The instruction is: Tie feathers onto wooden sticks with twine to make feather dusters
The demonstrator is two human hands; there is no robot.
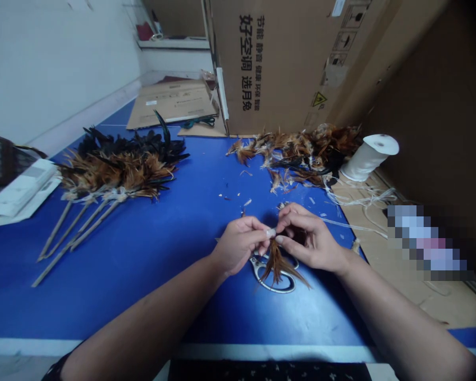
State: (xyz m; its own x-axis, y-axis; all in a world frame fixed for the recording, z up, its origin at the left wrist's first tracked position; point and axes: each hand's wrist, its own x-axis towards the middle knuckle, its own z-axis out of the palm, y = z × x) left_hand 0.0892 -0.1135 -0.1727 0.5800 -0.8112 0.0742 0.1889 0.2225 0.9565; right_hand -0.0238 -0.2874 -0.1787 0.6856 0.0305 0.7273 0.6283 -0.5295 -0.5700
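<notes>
My left hand (240,244) and my right hand (309,238) meet over the blue table (150,264), both pinching the quill end of a small bundle of brown feathers (276,263) that hangs down between them. Metal scissors (275,275) lie flat on the table right under the bundle. A pile of loose brown feathers (301,151) lies beyond my hands. A spool of white string (368,157) stands at the right, and loose string trails from it toward my right hand.
Several finished feather dusters on sticks (111,177) lie at the left. A large cardboard box (285,63) stands at the back, flat cardboard (170,103) beside it. White papers (19,193) sit at the far left. Cardboard sheeting (404,264) covers the right side.
</notes>
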